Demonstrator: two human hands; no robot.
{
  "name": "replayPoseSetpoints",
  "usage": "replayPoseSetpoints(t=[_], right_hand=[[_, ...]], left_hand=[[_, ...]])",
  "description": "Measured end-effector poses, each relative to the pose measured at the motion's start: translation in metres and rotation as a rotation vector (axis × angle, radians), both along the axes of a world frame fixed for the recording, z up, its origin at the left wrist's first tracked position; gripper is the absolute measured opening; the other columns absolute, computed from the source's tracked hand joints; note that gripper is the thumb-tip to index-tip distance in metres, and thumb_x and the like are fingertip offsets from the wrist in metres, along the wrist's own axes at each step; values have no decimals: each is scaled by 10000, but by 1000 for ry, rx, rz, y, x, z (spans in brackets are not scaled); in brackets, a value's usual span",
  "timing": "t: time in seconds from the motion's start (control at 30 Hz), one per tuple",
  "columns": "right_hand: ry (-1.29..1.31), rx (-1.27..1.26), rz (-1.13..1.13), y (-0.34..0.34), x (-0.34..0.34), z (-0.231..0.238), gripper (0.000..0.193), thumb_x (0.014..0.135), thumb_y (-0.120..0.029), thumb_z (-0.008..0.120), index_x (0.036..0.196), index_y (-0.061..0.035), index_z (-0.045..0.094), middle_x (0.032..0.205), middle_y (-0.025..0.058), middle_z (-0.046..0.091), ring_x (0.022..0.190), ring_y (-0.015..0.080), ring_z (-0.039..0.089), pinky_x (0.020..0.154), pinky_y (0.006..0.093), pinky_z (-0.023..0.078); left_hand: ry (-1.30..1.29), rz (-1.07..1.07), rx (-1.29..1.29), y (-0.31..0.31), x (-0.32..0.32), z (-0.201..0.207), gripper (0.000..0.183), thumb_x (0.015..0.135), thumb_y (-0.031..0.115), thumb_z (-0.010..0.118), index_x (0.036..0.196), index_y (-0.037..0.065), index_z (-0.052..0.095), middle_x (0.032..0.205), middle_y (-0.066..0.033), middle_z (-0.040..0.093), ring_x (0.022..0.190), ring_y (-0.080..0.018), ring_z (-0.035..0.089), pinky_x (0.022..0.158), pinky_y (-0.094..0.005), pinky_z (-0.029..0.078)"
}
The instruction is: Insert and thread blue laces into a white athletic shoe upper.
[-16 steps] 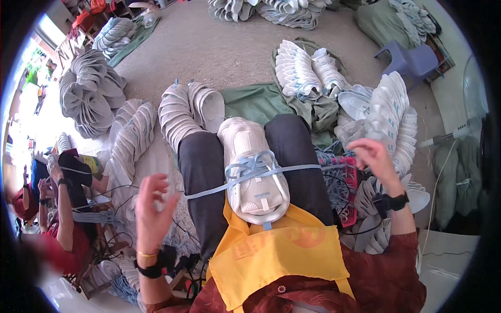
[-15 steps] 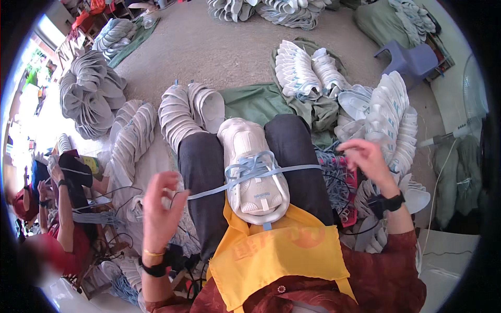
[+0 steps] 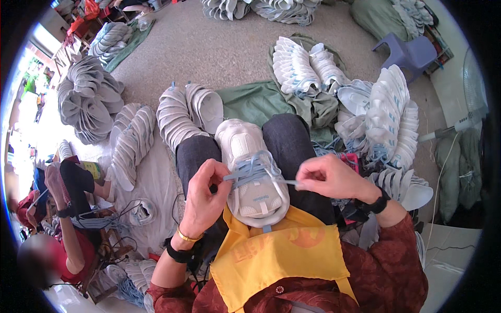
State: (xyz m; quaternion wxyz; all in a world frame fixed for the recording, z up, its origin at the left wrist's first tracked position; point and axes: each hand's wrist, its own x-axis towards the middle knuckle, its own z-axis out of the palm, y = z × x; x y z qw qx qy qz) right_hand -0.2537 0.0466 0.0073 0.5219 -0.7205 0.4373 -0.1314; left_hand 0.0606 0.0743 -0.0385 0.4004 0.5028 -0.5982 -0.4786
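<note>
A white shoe upper (image 3: 241, 143) rests between my knees, toe pointing away from me. A light blue lace (image 3: 250, 171) crosses its throat in several rows. My left hand (image 3: 203, 198) pinches one end of the lace beside the upper's left edge. Just past the right edge, my right hand (image 3: 336, 180) has the other end between thumb and finger, and that stretch of lace looks taut. Below the collar, a yellow apron (image 3: 276, 255) covers my lap.
Stacked shoe uppers (image 3: 175, 115) stand beyond my left knee, with more stacks (image 3: 386, 112) to the right. A green cloth (image 3: 250, 104) lies ahead. A pink basket (image 3: 350, 160) sits by my right knee. Further off are a purple stool (image 3: 407, 52) and, at left, a co-worker (image 3: 73, 250).
Both hands have come inward toward the upper from spread positions at either side. Their loose, parted fingers are now closed on the lace ends, and the long lace stretch across the upper has gone.
</note>
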Motion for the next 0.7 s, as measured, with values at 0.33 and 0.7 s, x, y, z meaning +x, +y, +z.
replayPoseSetpoints(t=[0.33,0.7], right_hand=[[-65,372,-190,-9,-19,11,162,975,-159,723,943,-3,752,709,-28,660,556,25,575,501,213,425],[9,-218,-48,-49,51,-19,190,943,-131,705,876,46,684,765,155,712,609,213,672,582,340,523]], left_hand=[[-83,-19,-89,6,-10,7,154,866,-58,651,983,-14,561,905,-96,550,779,-187,585,713,-292,490],[70,-13,195,16,-4,14,142,917,-12,704,930,20,566,811,21,566,716,-40,541,644,-224,460]])
